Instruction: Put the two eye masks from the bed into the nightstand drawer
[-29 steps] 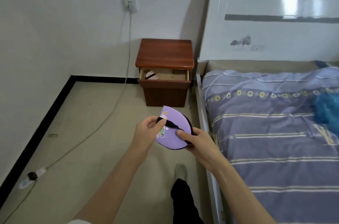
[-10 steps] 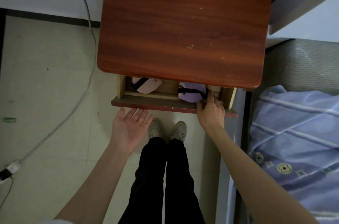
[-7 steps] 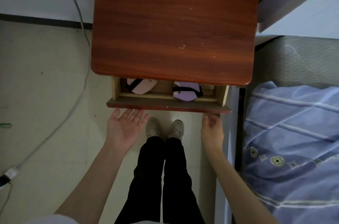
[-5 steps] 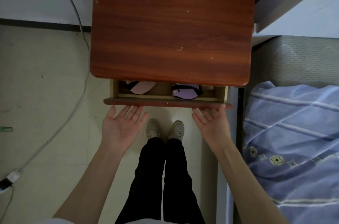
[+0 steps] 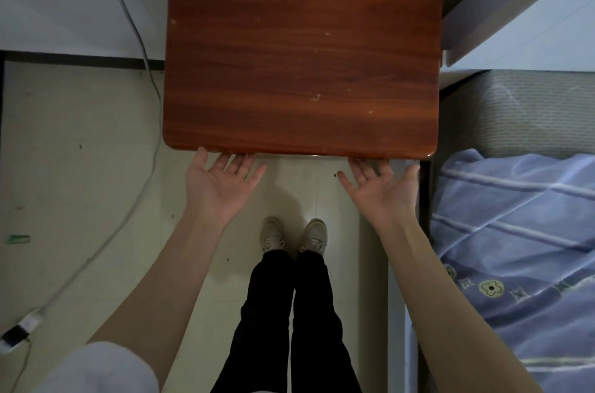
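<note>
I look straight down on the reddish-brown nightstand [image 5: 302,48]. Its drawer is pushed in under the top and hidden, and neither eye mask shows. My left hand [image 5: 220,186] is open, palm up, fingertips reaching under the front edge of the top at the left. My right hand [image 5: 380,189] is open in the same way under the front edge at the right. Both hands hold nothing.
The bed with its blue striped cover [image 5: 521,251] lies close on the right, its white frame [image 5: 397,296] beside my right arm. A white cable [image 5: 141,186] runs down the tiled floor on the left to a plug [image 5: 19,328]. My feet [image 5: 294,236] stand before the nightstand.
My right hand left the purple mask in the drawer. Both open hands then pushed the drawer front in; the drawer and both masks have gone out of sight under the top.
</note>
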Demonstrator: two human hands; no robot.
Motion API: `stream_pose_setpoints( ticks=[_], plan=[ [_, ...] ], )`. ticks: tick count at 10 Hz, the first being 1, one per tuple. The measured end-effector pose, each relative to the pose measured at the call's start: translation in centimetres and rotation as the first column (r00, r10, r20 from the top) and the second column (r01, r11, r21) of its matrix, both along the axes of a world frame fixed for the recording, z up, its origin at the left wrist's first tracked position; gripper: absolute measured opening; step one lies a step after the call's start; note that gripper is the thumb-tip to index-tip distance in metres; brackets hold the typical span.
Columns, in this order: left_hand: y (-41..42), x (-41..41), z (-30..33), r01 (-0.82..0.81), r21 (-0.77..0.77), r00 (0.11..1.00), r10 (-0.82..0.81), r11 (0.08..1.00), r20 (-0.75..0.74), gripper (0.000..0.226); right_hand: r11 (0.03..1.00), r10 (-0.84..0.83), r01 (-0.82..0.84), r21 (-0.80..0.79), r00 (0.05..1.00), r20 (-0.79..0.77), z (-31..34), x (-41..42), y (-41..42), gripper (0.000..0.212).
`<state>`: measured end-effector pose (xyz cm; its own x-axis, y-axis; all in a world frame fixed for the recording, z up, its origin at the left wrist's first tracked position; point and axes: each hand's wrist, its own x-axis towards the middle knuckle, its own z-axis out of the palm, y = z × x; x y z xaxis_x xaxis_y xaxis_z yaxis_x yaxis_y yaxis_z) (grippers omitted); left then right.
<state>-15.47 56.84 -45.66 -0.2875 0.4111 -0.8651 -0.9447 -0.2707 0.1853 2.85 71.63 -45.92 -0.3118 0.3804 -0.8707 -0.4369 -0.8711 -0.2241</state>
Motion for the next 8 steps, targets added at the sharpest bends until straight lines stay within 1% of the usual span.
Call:
stream_pose_setpoints(
  ticks=[1, 2, 3, 4, 5, 6, 7, 8],
  plan=[
    [0.0, 0.9, 0.7, 0.260, -0.196, 0.949, -0.288, 0.946, -0.132, 0.048, 0.994, 0.101, -0.104, 0.027, 0.990, 0.103, 0.8, -0.1, -0.8, 0.068],
    [-0.7, 2.5, 1.6, 0.433, -0.667, 0.549, -0.764, 0.607, -0.338, 0.033, 0.866, 0.333, -0.475, 0.156, 0.781, 0.528, 2.3, -0.1, -1.6, 0.046],
    [-0.9, 2.7, 1.9, 0.068, -0.908, -0.197, -0.887, 0.413, -0.418, 0.029, 0.354, 0.063, -0.893, 0.279, 0.320, 0.945, 2.8, 0.4, -1.6, 0.032],
    [1.2, 0.4, 1.0, -0.034, -0.946, -0.494, -0.828, 0.322, -0.264, 0.050, -0.088, -0.147, -0.994, 0.063, 0.075, 0.986, 2.0, 0.1, 1.1, 0.046],
    [3.1, -1.7, -0.5, -0.044, -0.993, -0.522, -0.850, 0.107, -0.068, 0.066, -0.238, -0.125, -0.951, -0.198, -0.173, 0.977, 0.8, -0.5, 3.5, 0.061],
    [3.4, -2.1, -1.5, -0.017, -1.000, -0.498, -0.867, 0.022, -0.010, 0.069, -0.264, -0.105, -0.937, -0.227, -0.206, 0.973, 0.8, -0.4, 4.2, 0.062],
    [3.3, -2.1, -1.6, -0.007, -1.000, -0.498, -0.867, -0.006, 0.009, 0.069, -0.125, 0.099, -0.992, 0.029, 0.017, 0.995, 2.6, -1.5, 4.3, 0.051],
    [3.2, -2.2, -1.9, -0.025, -1.000, -0.507, -0.862, -0.011, 0.022, 0.069, 0.142, 0.189, -0.741, 0.657, 0.671, 0.717, 8.3, -2.1, 6.4, 0.028]
  ],
)
